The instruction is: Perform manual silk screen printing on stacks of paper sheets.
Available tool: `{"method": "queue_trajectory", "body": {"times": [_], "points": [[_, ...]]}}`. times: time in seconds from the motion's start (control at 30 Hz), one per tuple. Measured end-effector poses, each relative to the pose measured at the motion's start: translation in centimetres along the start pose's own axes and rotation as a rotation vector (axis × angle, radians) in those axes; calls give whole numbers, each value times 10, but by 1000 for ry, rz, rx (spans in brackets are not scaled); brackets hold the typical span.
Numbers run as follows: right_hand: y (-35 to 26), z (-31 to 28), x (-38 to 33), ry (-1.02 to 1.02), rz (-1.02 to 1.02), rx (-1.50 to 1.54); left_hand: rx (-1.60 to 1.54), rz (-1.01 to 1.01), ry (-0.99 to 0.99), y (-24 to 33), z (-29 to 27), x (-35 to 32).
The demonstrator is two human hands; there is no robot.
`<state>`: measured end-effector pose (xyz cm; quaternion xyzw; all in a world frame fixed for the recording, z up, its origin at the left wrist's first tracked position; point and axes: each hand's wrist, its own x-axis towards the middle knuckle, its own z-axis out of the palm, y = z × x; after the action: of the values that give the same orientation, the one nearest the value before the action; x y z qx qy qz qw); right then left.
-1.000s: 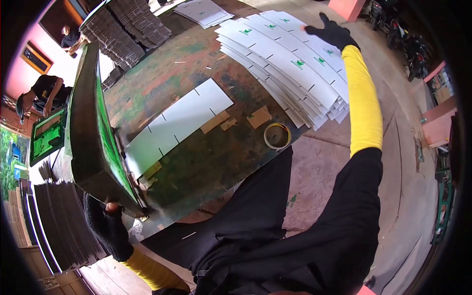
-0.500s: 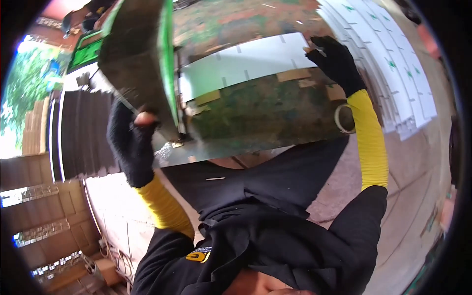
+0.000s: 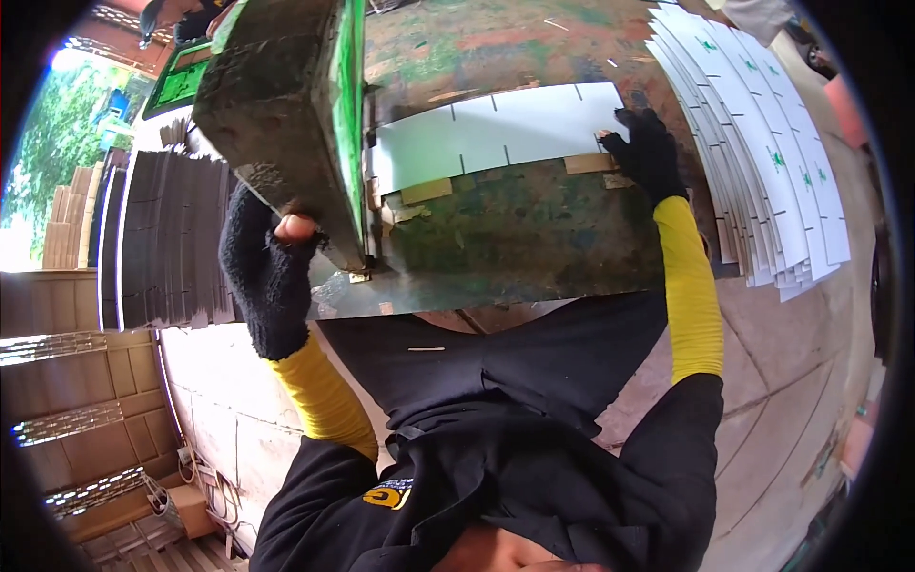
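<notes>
A dark screen-printing frame (image 3: 272, 95) with a green-stained face stands tilted up at the left of the worktable (image 3: 515, 238). My left hand (image 3: 270, 272), in a black fingerless glove, is closed on the frame's near lower edge, with the bare thumb showing. To the frame's right, a long white sheet (image 3: 515, 124) with short dark slits lies flat on the table. My right hand (image 3: 648, 157), gloved too, is at the sheet's right end, its fingers apart and the thumb touching the corner. Small cardboard pieces (image 3: 426, 190) lie along the sheet's near edge.
Fanned white sheets with green prints (image 3: 762, 133) are stacked at the right. On the left stands a stack of dark-edged sheets (image 3: 176, 238), with a green tray (image 3: 183, 84) beyond it. A person (image 3: 181, 17) is at the far left.
The whole view has shifted slightly. My right hand has moved nearer along the sheet's right end. My left hand keeps its hold on the raised frame. The tape roll no longer shows.
</notes>
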<state>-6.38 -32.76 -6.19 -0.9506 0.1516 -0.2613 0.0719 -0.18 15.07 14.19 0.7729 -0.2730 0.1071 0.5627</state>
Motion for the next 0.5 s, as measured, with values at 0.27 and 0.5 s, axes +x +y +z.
{"method": "queue_trajectory", "body": {"times": [0.27, 0.5], "points": [[7, -5, -3, 1, -48, 53, 52, 15, 4, -4, 2, 1], [7, -16, 1, -108, 6, 158, 96, 80, -3, -12, 16, 2]]}}
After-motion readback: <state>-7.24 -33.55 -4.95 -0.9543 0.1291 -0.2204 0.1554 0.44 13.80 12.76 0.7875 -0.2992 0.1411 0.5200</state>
